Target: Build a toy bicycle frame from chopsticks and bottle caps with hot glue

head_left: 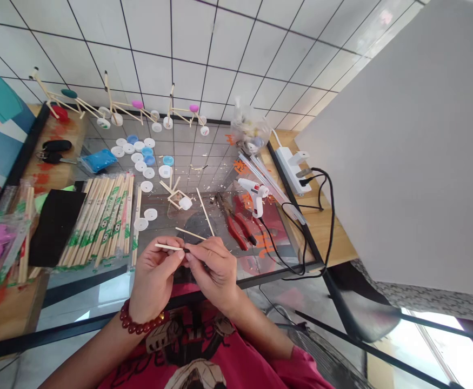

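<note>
Close to the table's near edge, my left hand (155, 278) pinches a short wooden stick (168, 247) between thumb and fingers. My right hand (215, 267) meets it, its thumb and index finger closed on a small dark piece (186, 250) at the stick's right end. Fingers partly cover that piece, so its exact kind cannot be made out. Just beyond the hands lie a loose thin stick (190, 233) and a longer one (205, 212). Farther off is a small stick frame (175, 199) with a white cap (185, 203) against it.
Red-handled pliers (238, 224) and a white glue gun (255, 195) lie right, with a cable running to a power strip (295, 170). Left are wrapped chopsticks (98, 221), black sheet material (58, 227) and bottle caps (141, 166). Several stick models (117, 104) stand along the back.
</note>
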Motion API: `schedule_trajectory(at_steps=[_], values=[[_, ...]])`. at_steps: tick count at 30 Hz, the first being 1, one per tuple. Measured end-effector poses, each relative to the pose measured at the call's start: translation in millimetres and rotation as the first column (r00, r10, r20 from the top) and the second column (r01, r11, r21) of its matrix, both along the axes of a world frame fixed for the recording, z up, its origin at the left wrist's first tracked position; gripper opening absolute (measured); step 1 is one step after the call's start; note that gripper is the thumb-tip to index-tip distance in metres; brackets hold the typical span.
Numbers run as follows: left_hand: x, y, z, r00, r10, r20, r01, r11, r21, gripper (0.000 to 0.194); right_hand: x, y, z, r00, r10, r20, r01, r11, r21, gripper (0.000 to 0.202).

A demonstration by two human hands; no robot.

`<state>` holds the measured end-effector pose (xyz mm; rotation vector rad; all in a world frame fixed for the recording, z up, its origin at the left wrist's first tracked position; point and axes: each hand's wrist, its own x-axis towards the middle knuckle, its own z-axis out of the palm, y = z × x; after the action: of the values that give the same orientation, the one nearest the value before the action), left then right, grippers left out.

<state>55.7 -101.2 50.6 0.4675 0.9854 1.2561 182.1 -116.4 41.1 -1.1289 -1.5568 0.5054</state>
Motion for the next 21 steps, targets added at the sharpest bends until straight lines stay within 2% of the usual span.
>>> schedule_trajectory(at_steps=[4,10,15,21], values=[[0.3,0.0,-1.1,1.0,0.009,0.004,-0.009,1.0,0.017,0.02,-1.4,0.1,-0.1,0.994,0.039,-0.101,-0.045,0.997,-0.063,0.021],[1.2,0.1,-1.5,0.999,0.045,-0.015,-0.045,0.999,0.004,0.022,-1.4,0.4,3.1,0.996,0.037,-0.083,-0.041,0.998,-0.052,0.018],[-1.2,-1.0,-0.2,0.998,0.016,-0.054,-0.015,1.0,0.006,0.02,-1.0,1.0,6.5,0.989,0.05,-0.14,-0.072,0.985,-0.156,0.015],[-2.7,2.3,2.0,0.997,0.04,-0.067,-0.039,0.999,0.003,0.024,-1.4,0.6,1.5,0.971,-0.002,-0.239,-0.057,0.969,-0.242,0.012]])
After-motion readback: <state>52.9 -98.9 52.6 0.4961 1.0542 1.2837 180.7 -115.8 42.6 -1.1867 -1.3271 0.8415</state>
